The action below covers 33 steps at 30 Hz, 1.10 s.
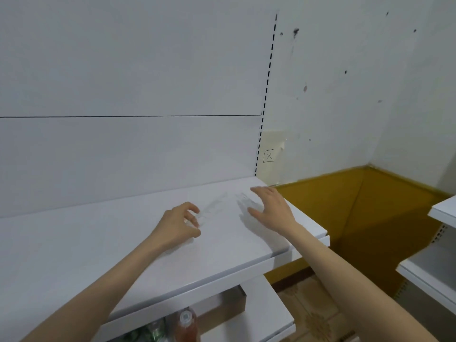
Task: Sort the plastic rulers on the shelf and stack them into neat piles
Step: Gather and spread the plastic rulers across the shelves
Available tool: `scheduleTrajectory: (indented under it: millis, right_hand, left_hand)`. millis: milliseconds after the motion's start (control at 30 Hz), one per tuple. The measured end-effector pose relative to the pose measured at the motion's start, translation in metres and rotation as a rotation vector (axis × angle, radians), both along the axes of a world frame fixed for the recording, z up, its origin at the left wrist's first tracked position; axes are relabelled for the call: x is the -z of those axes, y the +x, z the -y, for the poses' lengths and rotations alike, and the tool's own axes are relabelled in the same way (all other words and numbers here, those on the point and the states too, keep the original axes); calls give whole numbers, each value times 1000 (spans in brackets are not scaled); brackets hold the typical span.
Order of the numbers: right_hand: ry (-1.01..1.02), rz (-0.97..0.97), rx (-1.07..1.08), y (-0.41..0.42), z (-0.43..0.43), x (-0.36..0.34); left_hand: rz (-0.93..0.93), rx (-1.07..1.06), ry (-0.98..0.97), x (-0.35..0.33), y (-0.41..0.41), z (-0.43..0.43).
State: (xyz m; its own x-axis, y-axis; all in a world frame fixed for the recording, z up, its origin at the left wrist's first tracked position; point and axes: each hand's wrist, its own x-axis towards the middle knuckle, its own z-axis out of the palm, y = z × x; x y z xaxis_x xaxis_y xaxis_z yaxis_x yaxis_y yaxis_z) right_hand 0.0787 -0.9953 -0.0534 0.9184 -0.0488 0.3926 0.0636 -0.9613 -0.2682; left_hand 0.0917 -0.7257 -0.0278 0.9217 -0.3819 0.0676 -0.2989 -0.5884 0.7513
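- My left hand (180, 223) is on the shelf (86, 243), fingers curled and thumb tucked under.
- It pinches the near end of a clear ruler (213, 204), as far as I can make out. The plastic is nearly invisible against the white.
- That ruler lies flat, slanting away from my fingers towards the back right.
- My right hand (269, 206) is apart from the left, near the shelf's right end, with its fingers spread and straight.
- Under and just left of those fingers lie more rulers (245, 201), a faint clear smear on the shelf. I cannot tell how many there are, or whether my fingers touch them.
- The two lots of rulers sit between my hands, close together towards the back right of the shelf.
- Behind the shelf are a white back panel (123, 70) and a slotted upright (267, 77).
- On the wall beside it is a boxed X (268, 156).
- Below, on a lower shelf, I see a bottle (185, 322) with a pale cap and a brown box (222, 302).
- To my right is the edge of another white rack (439, 255), over a mustard floor (345, 213).
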Motion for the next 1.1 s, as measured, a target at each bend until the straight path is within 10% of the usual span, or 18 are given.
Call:
scheduleTrajectory:
  millis: [267, 633, 1100]
  right_hand:
    - [-179, 2, -470, -11, -27, -20]
    - [-2, -197, 283, -9, 41, 5]
    - [-64, -179, 209, -4, 3, -1]
  left_hand:
    - [78, 305, 64, -20, 13, 17]
    - [285, 84, 464, -1, 34, -1]
    - [436, 34, 696, -4, 28, -43]
